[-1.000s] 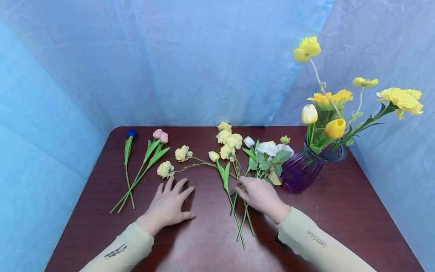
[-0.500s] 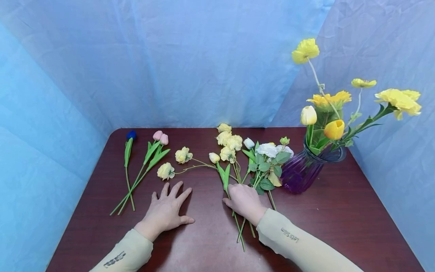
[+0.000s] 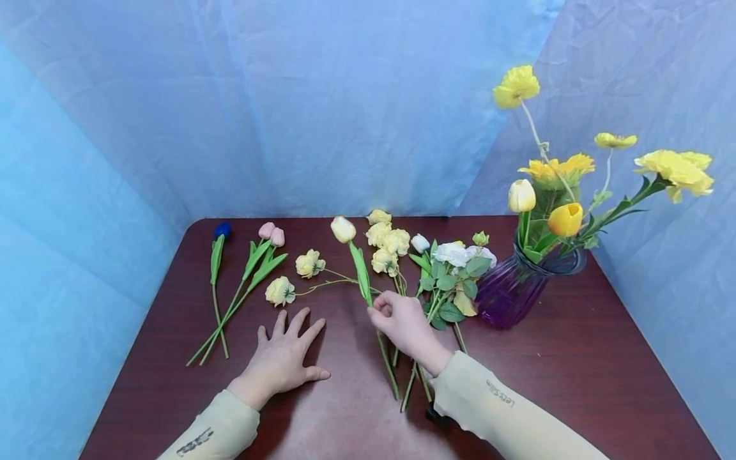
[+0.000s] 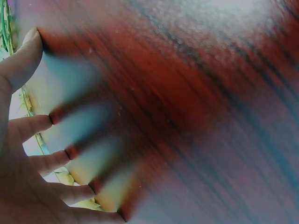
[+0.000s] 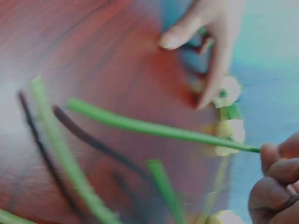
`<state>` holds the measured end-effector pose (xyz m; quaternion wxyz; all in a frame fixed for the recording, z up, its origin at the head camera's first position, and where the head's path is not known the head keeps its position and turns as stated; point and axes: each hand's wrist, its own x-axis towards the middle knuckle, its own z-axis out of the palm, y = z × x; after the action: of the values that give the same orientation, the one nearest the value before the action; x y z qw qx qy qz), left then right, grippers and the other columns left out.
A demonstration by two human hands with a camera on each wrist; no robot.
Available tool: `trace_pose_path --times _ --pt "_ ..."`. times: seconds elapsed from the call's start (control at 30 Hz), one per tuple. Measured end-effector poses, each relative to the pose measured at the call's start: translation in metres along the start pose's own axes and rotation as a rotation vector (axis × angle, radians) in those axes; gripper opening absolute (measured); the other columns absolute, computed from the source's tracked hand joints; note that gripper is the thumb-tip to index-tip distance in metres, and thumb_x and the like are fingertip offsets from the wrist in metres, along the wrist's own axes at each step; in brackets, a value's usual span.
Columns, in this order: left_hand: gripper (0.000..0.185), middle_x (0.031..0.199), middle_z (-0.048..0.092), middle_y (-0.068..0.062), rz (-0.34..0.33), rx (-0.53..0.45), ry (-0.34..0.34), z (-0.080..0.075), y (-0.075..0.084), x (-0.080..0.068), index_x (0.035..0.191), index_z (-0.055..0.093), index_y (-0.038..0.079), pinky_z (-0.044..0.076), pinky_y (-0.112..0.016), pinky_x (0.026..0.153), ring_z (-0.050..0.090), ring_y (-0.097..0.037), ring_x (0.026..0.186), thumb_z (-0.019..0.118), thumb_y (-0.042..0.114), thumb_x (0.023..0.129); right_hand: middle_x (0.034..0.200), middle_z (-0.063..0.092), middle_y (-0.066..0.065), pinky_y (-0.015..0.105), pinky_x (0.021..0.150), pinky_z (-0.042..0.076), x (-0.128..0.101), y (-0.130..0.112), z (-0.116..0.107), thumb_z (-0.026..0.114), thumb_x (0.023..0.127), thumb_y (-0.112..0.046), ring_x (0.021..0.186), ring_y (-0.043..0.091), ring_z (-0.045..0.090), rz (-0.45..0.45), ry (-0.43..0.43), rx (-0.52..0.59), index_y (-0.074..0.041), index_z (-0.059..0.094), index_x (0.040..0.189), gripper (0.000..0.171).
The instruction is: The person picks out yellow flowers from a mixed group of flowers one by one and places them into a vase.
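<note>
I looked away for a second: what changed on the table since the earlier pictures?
The right hand slid left from the white sprig to the cream tulip, pinched its stem and lifted it; the bloom now stands raised and tilted over the table. The left hand stayed flat on the wood, and the vase and the other flowers lie as before.
</note>
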<state>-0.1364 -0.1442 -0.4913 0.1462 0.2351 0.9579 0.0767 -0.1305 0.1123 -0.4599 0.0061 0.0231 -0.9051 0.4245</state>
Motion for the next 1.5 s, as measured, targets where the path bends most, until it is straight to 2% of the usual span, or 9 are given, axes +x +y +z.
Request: trace_pose_path --times 0.23,0.37,0.5,0.67,0.83,0.93,1.2,1.43,1.5 --pt "0.096 0.163 0.031 -0.013 0.002 -0.007 -0.006 -0.001 0.001 0.001 0.156 0.043 0.025 0.025 -0.084 0.101 0.025 -0.057 0.146 0.078 0.068 0.077 0.071 0.069 -0.005 0.023 0.057 0.050 -0.005 -0.030 -0.043 0.072 0.094 -0.011 0.060 0.006 0.063 -0.189 0.156 0.158 -0.011 0.068 0.092 0.004" --pt "0.096 0.163 0.030 -0.013 0.004 -0.007 -0.008 -0.001 0.001 0.001 0.156 0.043 0.025 0.025 -0.084 0.101 0.025 -0.057 0.146 0.078 0.068 0.077 0.073 0.071 0.000 0.019 0.054 0.051 -0.010 -0.032 -0.072 0.073 0.090 -0.002 0.060 0.005 0.063 -0.402 0.316 0.102 -0.005 0.069 0.091 0.006" --pt "0.096 0.163 0.030 -0.014 0.007 -0.012 -0.012 -0.001 0.001 0.001 0.156 0.042 0.025 0.025 -0.085 0.101 0.024 -0.057 0.147 0.077 0.068 0.077 0.073 0.072 0.004 0.014 0.055 0.052 -0.023 -0.034 -0.106 0.075 0.085 0.005 0.061 0.003 0.064 -0.526 0.467 0.021 -0.001 0.069 0.089 0.009" --pt "0.096 0.164 0.029 -0.014 0.006 -0.019 -0.018 -0.001 0.001 0.001 0.156 0.042 0.025 0.024 -0.085 0.101 0.023 -0.058 0.147 0.078 0.068 0.077 0.072 0.073 0.001 0.008 0.057 0.048 -0.043 -0.037 -0.151 0.073 0.084 0.009 0.066 -0.007 0.065 -0.516 0.628 0.033 0.006 0.069 0.088 0.007" --pt "0.097 0.164 0.028 -0.014 0.007 -0.026 -0.017 -0.002 0.000 0.001 0.157 0.042 0.025 0.024 -0.085 0.101 0.023 -0.058 0.147 0.078 0.067 0.077 0.071 0.072 -0.008 0.010 0.046 0.037 -0.058 -0.037 -0.189 0.068 0.087 0.011 0.054 -0.003 0.061 -0.498 0.762 0.188 0.020 0.062 0.084 0.011" --pt "0.096 0.163 0.029 -0.014 0.011 -0.027 -0.015 -0.002 0.000 0.001 0.156 0.042 0.025 0.024 -0.085 0.101 0.024 -0.058 0.146 0.078 0.066 0.078 0.067 0.071 -0.001 0.016 0.043 0.033 -0.064 -0.032 -0.205 0.066 0.091 0.010 0.045 0.002 0.051 -0.467 0.805 0.279 0.024 0.056 0.084 0.018" --pt "0.097 0.164 0.028 -0.015 0.018 -0.026 -0.016 -0.001 -0.002 0.003 0.157 0.041 0.024 0.023 -0.085 0.101 0.024 -0.058 0.146 0.078 0.067 0.078 0.059 0.064 0.010 0.017 0.048 0.039 -0.064 -0.019 -0.226 0.069 0.093 0.003 0.043 0.012 0.048 -0.398 0.869 0.485 0.019 0.060 0.089 0.018" --pt "0.097 0.164 0.028 -0.015 0.020 -0.026 -0.021 0.000 -0.002 0.002 0.157 0.041 0.024 0.023 -0.085 0.101 0.024 -0.058 0.146 0.077 0.067 0.078 0.056 0.061 0.018 0.020 0.041 0.028 -0.059 -0.005 -0.254 0.070 0.089 0.007 0.037 0.017 0.043 -0.405 0.982 0.788 0.014 0.058 0.090 0.014" --pt "0.097 0.164 0.027 -0.015 0.019 -0.029 -0.024 -0.001 -0.001 0.001 0.157 0.041 0.025 0.023 -0.085 0.101 0.023 -0.058 0.146 0.077 0.067 0.078 0.053 0.058 0.016 0.021 0.043 0.026 -0.060 0.001 -0.264 0.069 0.092 0.005 0.037 0.017 0.042 -0.400 1.010 0.777 0.009 0.060 0.092 0.011"
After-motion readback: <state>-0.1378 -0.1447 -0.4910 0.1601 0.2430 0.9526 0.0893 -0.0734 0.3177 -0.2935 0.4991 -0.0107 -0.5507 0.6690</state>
